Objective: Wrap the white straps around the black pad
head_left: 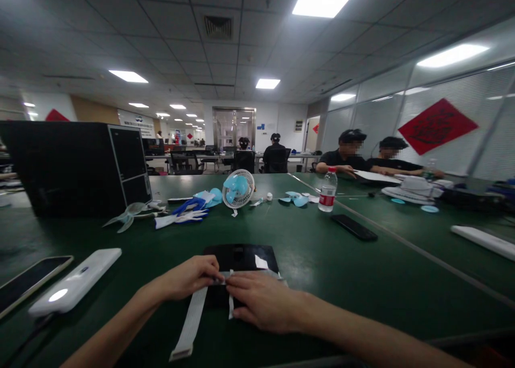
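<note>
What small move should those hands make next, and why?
Perhaps press the near end of the narrow, whitish strip with the right hand: that end shows uncovered, while the left hand is bent near the far end.

No text is legible. The red diamond-shaped paper sign (438,125) bears dark characters; the red-capped clear plastic bottle (328,188) has a blurred label (326,199).

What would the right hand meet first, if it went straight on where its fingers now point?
Most likely the left hand, which lies just beyond the right hand over the black panel. Whether the two hands touch is hard to tell.
</note>
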Demonstrator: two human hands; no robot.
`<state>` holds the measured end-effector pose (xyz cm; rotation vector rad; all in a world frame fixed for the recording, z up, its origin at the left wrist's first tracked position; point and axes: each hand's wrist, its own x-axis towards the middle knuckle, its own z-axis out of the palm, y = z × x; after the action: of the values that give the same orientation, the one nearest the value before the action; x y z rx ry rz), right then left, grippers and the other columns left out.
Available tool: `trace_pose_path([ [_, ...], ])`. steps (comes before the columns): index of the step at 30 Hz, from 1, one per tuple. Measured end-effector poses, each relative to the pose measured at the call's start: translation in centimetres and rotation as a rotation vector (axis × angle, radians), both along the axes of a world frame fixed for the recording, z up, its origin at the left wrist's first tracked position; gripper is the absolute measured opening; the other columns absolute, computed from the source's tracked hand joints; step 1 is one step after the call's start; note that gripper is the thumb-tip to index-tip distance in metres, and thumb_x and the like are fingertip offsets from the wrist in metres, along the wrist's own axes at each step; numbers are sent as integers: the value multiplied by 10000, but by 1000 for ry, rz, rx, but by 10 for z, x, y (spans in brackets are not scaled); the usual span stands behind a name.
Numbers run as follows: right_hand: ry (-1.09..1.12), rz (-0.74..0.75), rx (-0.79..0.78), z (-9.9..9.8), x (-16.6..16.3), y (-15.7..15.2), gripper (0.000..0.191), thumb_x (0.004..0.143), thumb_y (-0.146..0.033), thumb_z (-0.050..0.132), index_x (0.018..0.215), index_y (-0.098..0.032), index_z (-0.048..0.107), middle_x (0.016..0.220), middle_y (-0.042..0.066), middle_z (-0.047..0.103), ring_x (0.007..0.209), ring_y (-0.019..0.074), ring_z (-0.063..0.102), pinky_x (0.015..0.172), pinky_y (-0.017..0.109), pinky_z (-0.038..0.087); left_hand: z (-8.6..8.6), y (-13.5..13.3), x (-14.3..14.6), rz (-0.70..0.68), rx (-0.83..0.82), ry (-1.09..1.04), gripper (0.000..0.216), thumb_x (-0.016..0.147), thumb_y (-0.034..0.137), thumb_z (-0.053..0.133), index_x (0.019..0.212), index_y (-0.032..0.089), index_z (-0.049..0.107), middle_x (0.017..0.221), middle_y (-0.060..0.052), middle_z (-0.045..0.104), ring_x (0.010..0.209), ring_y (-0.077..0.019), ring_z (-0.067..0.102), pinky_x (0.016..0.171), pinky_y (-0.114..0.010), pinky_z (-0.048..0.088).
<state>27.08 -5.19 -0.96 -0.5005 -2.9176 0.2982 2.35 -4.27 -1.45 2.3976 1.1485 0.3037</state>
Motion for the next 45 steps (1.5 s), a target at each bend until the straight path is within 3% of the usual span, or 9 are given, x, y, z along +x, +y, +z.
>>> trace_pose_path([
  [8, -37, -22, -30, -11, 15, -23, 593, 922, -438, 437, 1396, -83, 399, 1464, 160, 359, 1357, 245, 307, 1126, 362, 212, 2, -2, 3, 16, 21, 10, 251, 890, 288, 468, 1009, 265, 687, 1023, -8, 573, 928, -139, 554, 847, -248, 419],
  [18, -23, -108, -190, 3, 18, -6, 638, 900, -493, 451, 1456, -217, 305, 1500, 88, 311, 1374, 221, 278, 1131, 374, 206, -1, -2, 2, 21, 34, 24, 252, 900, 305, 459, 999, 284, 690, 1049, -3, 570, 947, -142, 548, 855, -255, 415],
  [29, -3, -329, -264, 0, 71, -3, 511, 942, -458, 356, 1384, -217, 445, 1442, 62, 422, 1315, 222, 368, 1100, 389, 267, 2, -1, -2, 48, 2, 46, 239, 888, 289, 484, 1022, 295, 681, 1096, 5, 568, 977, -148, 545, 849, -266, 426],
  [33, 50, -332, -223, 1, 65, 1, 445, 942, -417, 379, 1291, -199, 549, 1326, 82, 536, 1220, 223, 456, 1049, 376, 328, -1, 2, -3, 80, -29, 38, 229, 876, 288, 499, 1006, 281, 687, 1101, 4, 567, 977, -149, 548, 849, -267, 428],
  [39, 139, -332, -125, 4, 44, 36, 231, 897, -289, 490, 943, -174, 685, 1023, 60, 626, 947, 167, 563, 868, 292, 436, -7, 7, -3, 135, -66, -38, 224, 867, 319, 498, 950, 249, 694, 1076, 2, 585, 957, -149, 561, 828, -261, 438],
  [42, 178, -391, -79, 5, 29, 59, 207, 862, -256, 545, 998, -163, 671, 999, 62, 620, 890, 157, 574, 809, 269, 452, -4, 10, -4, 168, -70, -66, 246, 863, 336, 485, 957, 227, 684, 1062, -5, 610, 931, -148, 572, 821, -260, 445],
  [45, 149, -366, -35, 6, 11, 75, 291, 830, -242, 587, 1104, -162, 640, 1046, 69, 621, 923, 172, 577, 821, 276, 450, 0, 15, -13, 309, 16, -96, 306, 876, 365, 435, 1012, 212, 663, 1059, -21, 630, 930, -163, 581, 815, -274, 455],
])
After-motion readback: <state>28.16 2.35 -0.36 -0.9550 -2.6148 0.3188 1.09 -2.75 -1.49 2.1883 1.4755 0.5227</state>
